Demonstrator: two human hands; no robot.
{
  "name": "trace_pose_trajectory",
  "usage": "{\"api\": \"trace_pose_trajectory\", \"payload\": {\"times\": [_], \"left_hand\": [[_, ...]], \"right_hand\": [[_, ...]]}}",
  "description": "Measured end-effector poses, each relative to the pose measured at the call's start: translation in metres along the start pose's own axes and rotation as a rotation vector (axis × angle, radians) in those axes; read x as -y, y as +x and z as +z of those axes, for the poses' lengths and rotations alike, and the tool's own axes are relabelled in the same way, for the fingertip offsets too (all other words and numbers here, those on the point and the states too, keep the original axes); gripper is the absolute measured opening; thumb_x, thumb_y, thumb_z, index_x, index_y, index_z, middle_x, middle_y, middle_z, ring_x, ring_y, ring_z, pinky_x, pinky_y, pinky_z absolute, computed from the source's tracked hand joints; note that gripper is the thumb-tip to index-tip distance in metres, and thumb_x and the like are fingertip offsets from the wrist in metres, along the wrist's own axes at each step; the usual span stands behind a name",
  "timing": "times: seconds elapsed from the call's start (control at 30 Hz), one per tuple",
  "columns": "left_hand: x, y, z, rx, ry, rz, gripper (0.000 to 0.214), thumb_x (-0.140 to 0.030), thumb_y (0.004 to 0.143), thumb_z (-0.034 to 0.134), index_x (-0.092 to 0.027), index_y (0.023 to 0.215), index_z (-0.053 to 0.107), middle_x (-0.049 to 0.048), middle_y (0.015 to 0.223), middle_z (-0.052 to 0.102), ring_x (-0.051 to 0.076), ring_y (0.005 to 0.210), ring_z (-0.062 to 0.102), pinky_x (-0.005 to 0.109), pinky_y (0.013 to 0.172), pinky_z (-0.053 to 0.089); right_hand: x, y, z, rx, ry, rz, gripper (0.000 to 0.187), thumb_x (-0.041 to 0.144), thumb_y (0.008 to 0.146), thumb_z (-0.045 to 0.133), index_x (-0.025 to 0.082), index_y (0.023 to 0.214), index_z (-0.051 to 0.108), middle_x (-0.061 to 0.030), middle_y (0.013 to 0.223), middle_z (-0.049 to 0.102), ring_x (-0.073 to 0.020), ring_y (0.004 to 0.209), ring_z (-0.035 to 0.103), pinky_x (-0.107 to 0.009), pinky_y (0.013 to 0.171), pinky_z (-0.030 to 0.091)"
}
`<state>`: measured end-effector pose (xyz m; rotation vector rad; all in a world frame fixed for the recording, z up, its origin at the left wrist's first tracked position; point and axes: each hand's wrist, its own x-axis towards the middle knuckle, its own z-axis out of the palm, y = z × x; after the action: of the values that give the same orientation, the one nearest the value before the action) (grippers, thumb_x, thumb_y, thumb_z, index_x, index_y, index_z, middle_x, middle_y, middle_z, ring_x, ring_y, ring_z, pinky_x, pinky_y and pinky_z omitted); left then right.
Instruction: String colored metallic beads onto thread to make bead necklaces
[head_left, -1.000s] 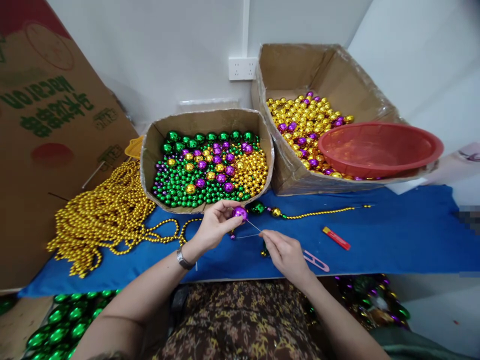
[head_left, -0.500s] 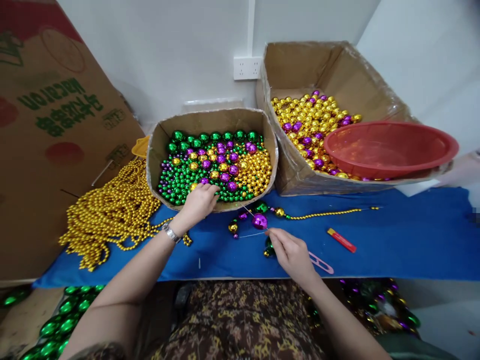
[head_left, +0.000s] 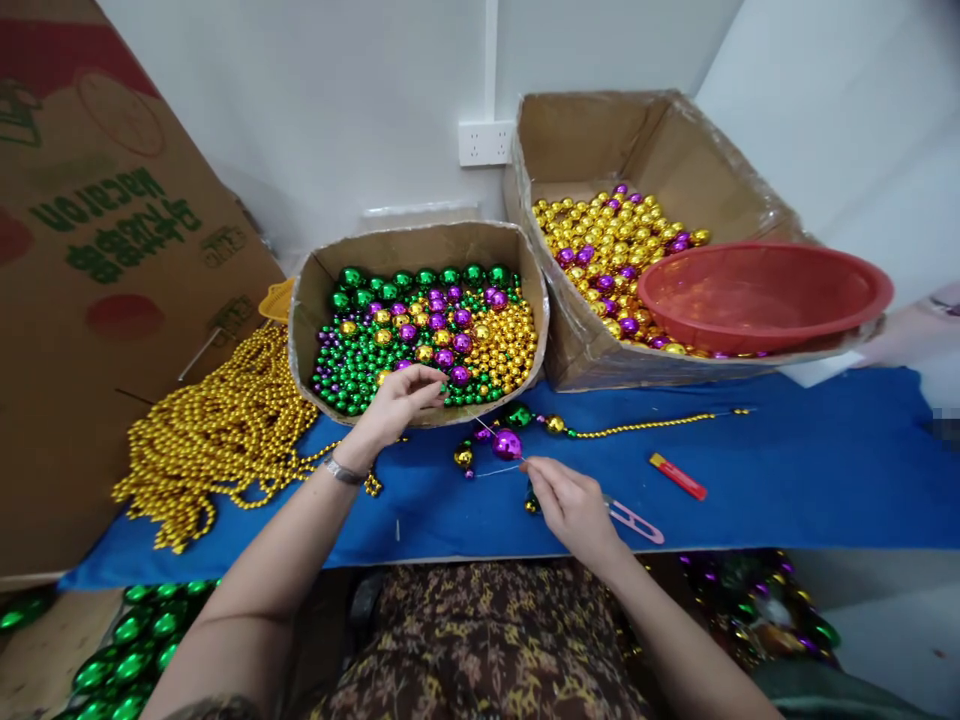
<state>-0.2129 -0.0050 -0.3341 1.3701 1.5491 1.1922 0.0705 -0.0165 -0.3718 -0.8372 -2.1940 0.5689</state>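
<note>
My right hand (head_left: 571, 503) is closed in a pinch on a thin needle (head_left: 491, 430) that points up and left over the blue cloth (head_left: 787, 480). A large purple bead (head_left: 507, 444) sits threaded on the needle just beyond my fingertips. My left hand (head_left: 394, 403) hovers at the front edge of the small cardboard box (head_left: 302, 305) of green, purple and gold beads. Its fingertips are pinched together over the beads, and what they hold is too small to make out. A partly strung strand (head_left: 645, 427) of green and gold beads trails right across the cloth.
A heap of gold bead strands (head_left: 217, 430) lies to the left. A bigger box (head_left: 570, 350) of gold and purple beads holds a red basin (head_left: 761, 295). A red lighter-like stick (head_left: 677, 476) and pink snips (head_left: 636, 521) lie by my right hand. Green beads (head_left: 120, 650) sit below the table.
My left hand let go of the purple bead, reached into the small box and lifted back with pinched fingers. The purple bead now rides on the needle near my right hand.
</note>
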Motion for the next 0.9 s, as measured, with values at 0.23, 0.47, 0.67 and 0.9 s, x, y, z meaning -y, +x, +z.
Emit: {"api": "trace_pose_trajectory", "payload": {"times": [0.23, 0.47, 0.67, 0.9], "left_hand": [[-0.022, -0.023, 0.025, 0.053, -0.752, -0.214, 0.026, -0.025, 0.074, 0.077, -0.012, 0.095, 0.071, 0.0081, 0.092, 0.072, 0.014, 0.076, 0.069, 0.025, 0.073, 0.057], [-0.025, -0.027, 0.033, 0.025, -0.78, -0.209, 0.025, -0.024, 0.071, 0.08, -0.013, 0.091, 0.072, 0.0078, 0.089, 0.073, 0.014, 0.076, 0.069, 0.024, 0.071, 0.058], [-0.025, -0.031, 0.037, -0.021, -0.685, -0.15, 0.026, -0.026, 0.068, 0.082, -0.013, 0.088, 0.071, 0.006, 0.083, 0.073, 0.015, 0.076, 0.068, 0.027, 0.073, 0.057], [-0.02, -0.041, 0.055, -0.008, -0.503, -0.079, 0.03, -0.024, 0.066, 0.083, -0.016, 0.092, 0.069, 0.0031, 0.084, 0.071, 0.01, 0.071, 0.063, 0.021, 0.069, 0.053]], "right_hand": [[0.0, 0.0, 0.001, -0.001, -0.049, -0.004, 0.023, 0.024, 0.098, 0.041, 0.019, 0.102, 0.063, -0.007, 0.089, 0.073, -0.0177, 0.08, 0.07, -0.027, 0.074, 0.055], [-0.001, -0.001, 0.002, 0.0, -0.107, -0.041, 0.023, 0.022, 0.099, 0.04, 0.019, 0.102, 0.063, -0.006, 0.087, 0.073, -0.0165, 0.077, 0.07, -0.026, 0.071, 0.054], [-0.002, -0.003, 0.004, -0.002, -0.153, -0.041, 0.024, 0.022, 0.099, 0.04, 0.018, 0.101, 0.064, -0.006, 0.085, 0.073, -0.0161, 0.075, 0.07, -0.026, 0.07, 0.053], [0.0, 0.0, 0.012, -0.019, -0.179, -0.02, 0.024, 0.023, 0.099, 0.039, 0.018, 0.103, 0.063, -0.006, 0.084, 0.072, -0.0163, 0.074, 0.069, -0.026, 0.07, 0.052]]}}
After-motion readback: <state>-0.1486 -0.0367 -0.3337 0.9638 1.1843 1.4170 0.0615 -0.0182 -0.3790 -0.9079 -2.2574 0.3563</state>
